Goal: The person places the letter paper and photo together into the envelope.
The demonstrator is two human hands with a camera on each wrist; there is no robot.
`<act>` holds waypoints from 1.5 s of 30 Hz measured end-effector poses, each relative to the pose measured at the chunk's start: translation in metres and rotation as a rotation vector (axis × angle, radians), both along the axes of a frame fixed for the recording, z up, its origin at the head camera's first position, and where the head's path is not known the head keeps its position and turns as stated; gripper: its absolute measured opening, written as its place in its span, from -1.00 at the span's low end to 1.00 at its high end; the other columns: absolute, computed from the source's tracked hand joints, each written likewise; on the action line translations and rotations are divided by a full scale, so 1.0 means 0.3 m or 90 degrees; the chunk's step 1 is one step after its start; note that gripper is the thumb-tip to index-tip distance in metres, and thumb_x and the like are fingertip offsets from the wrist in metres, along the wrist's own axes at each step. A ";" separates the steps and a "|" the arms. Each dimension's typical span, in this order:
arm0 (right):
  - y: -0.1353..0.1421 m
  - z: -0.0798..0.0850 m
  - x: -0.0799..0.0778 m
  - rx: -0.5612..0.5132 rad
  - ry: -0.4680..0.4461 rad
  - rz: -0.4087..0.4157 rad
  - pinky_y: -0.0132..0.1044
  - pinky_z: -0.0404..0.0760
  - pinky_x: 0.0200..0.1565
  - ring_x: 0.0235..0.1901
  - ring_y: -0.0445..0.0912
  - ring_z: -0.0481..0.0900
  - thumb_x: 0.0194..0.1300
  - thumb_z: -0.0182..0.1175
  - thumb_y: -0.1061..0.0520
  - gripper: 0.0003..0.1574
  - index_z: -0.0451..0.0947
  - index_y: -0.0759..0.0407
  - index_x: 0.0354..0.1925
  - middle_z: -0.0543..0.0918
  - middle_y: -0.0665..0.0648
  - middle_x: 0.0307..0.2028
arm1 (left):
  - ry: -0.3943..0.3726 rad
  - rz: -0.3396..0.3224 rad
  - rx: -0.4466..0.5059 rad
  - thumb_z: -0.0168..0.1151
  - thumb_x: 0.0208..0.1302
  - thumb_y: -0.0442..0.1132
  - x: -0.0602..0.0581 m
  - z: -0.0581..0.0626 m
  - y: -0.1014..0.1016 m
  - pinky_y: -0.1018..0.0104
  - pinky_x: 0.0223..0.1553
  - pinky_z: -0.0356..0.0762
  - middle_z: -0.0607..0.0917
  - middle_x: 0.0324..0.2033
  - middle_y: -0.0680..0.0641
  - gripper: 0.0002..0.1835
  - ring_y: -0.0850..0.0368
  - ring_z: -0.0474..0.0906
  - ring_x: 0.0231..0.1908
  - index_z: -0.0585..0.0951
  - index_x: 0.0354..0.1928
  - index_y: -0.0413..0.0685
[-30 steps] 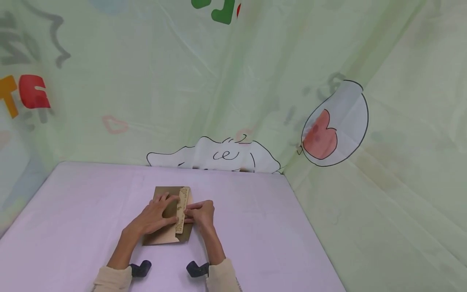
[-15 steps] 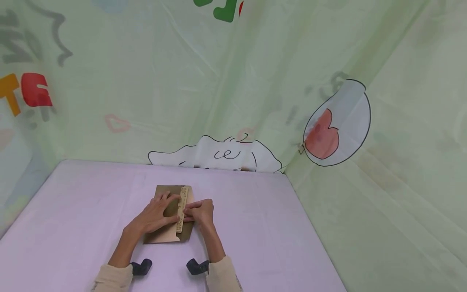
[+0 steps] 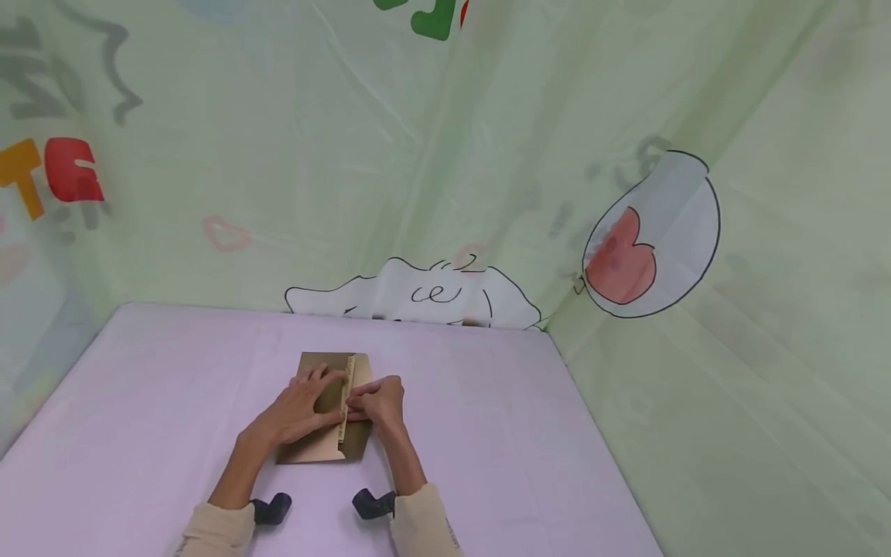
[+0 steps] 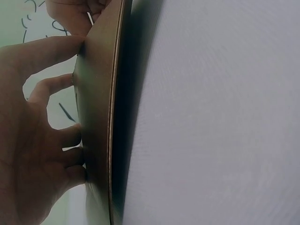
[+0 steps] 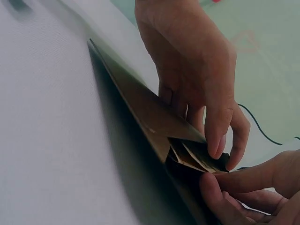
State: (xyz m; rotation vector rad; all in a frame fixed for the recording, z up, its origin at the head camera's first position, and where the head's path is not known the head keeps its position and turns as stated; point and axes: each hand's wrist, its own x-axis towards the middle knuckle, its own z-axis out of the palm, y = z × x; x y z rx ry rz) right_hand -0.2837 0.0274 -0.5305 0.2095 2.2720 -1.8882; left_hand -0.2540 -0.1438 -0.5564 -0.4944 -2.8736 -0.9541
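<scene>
A brown envelope [image 3: 327,360] lies on the table, with a pale, pointed flap [image 3: 363,370] at its right side. From its opening shows a narrow strip of a cream card with gold pattern [image 3: 351,363]. My left hand [image 3: 292,410] presses on the envelope with spread fingers, its thumb and index finger near the opening. At the opening's right, my right hand [image 3: 379,401] pinches the card's edge between thumb and fingers. In the right wrist view the envelope's mouth gapes around the card [image 5: 192,159]. The left wrist view shows the envelope's edge [image 4: 112,93] just above the table.
A pale lilac table [image 3: 487,433] surrounds the envelope. Behind it and to the right hang light green curtains [image 3: 292,155] with printed drawings. Dark wrist devices [image 3: 272,509] sit by both beige sleeves [image 3: 219,530].
The visible patterned strip of the card has become narrower. My right hand has moved slightly left with it, while my left hand stays in place on the envelope.
</scene>
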 end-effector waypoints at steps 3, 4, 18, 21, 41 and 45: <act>-0.002 0.005 -0.003 0.008 -0.002 0.002 -0.07 0.76 -0.40 -0.57 0.14 0.77 0.06 0.34 0.54 -0.91 0.71 0.50 -0.38 0.74 0.31 -0.54 | 0.012 0.002 -0.007 0.32 0.22 0.25 -0.001 0.002 0.006 -0.50 0.27 0.23 0.39 0.37 -0.36 -0.26 -0.38 0.33 0.37 0.44 0.38 0.13; -0.002 0.006 -0.004 0.009 -0.004 0.000 -0.07 0.76 -0.40 -0.56 0.16 0.78 0.07 0.33 0.54 -0.92 0.71 0.49 -0.40 0.75 0.32 -0.53 | 0.017 0.001 -0.009 0.32 0.22 0.25 -0.002 0.002 0.009 -0.48 0.24 0.27 0.42 0.34 -0.34 -0.26 -0.36 0.37 0.34 0.45 0.38 0.13; 0.013 0.011 -0.003 -0.002 0.027 -0.001 -0.05 0.75 -0.43 -0.58 0.19 0.76 0.06 0.31 0.55 -0.92 0.70 0.53 -0.40 0.75 0.34 -0.54 | 0.036 -0.017 -0.022 0.33 0.22 0.22 -0.010 0.005 0.038 -0.31 0.18 0.36 0.45 0.29 -0.30 -0.31 -0.28 0.40 0.30 0.47 0.34 0.15; 0.011 0.011 0.003 -0.005 0.038 0.002 -0.05 0.75 -0.45 -0.60 0.19 0.75 0.03 0.34 0.56 -0.91 0.69 0.53 -0.40 0.74 0.34 -0.55 | 0.029 -0.018 -0.015 0.33 0.22 0.24 -0.008 0.010 0.034 -0.33 0.19 0.35 0.45 0.28 -0.28 -0.30 -0.26 0.40 0.30 0.47 0.34 0.15; 0.071 0.027 0.017 0.259 0.167 -0.054 -0.42 0.53 -0.59 -0.64 -0.23 0.62 -0.03 0.49 0.34 -0.86 0.77 0.32 -0.39 0.77 0.15 -0.56 | 0.000 -0.014 -0.019 0.31 0.25 0.20 0.018 0.018 0.015 -0.41 0.33 0.18 0.31 0.40 -0.44 -0.24 -0.40 0.22 0.42 0.41 0.41 0.05; 0.095 0.017 0.015 0.256 0.170 -0.074 -0.44 0.51 -0.57 -0.64 -0.24 0.62 -0.05 0.50 0.33 -0.85 0.77 0.29 -0.40 0.77 0.14 -0.56 | -0.004 -0.010 -0.029 0.34 0.24 0.16 0.023 0.014 0.021 -0.39 0.37 0.13 0.28 0.42 -0.47 -0.23 -0.41 0.17 0.45 0.39 0.43 0.05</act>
